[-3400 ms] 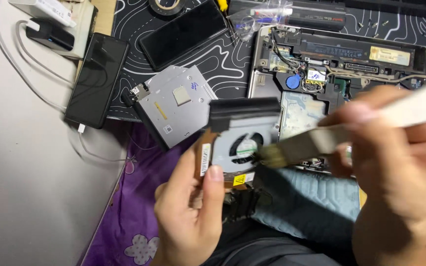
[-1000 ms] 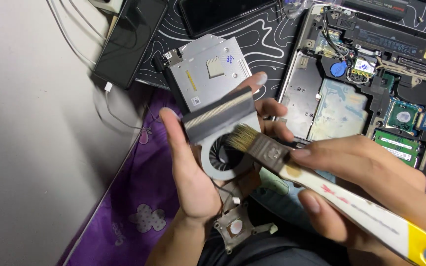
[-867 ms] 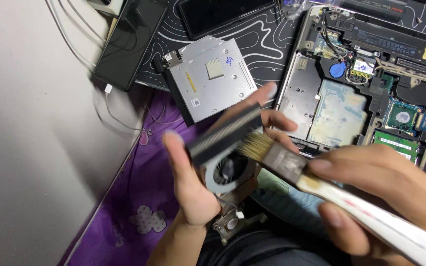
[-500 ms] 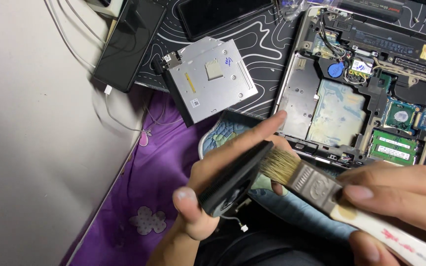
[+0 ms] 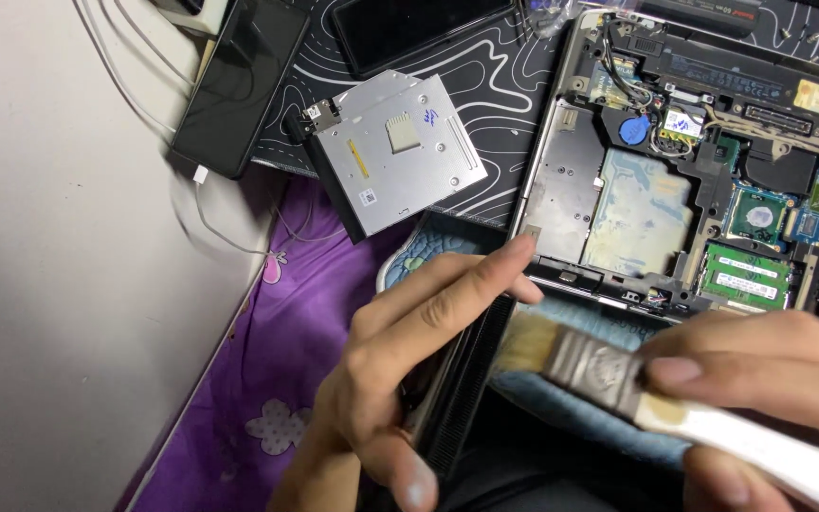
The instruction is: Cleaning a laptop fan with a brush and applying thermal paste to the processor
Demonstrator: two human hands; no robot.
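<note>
My left hand (image 5: 400,360) grips a laptop cooling fan with a black finned heatsink (image 5: 462,379), turned edge-on so the fins face the brush. My right hand (image 5: 760,379) holds a flat paintbrush (image 5: 580,356) with a metal ferrule and a pale handle; its bristles touch the heatsink fins. Just beyond the hands lies an opened laptop base (image 5: 703,171) with its boards, memory sticks and a blue coin cell exposed.
A silver optical drive (image 5: 391,152) lies on the black patterned mat (image 5: 495,85). Two dark phones (image 5: 239,85) (image 5: 419,28) lie further back, with white cables (image 5: 144,85) on the grey surface at left. Purple flowered cloth (image 5: 277,379) is under my left hand.
My left hand has rotated the fan from face-up to edge-on. The brush has moved with it and now works on the fins instead of the fan face.
</note>
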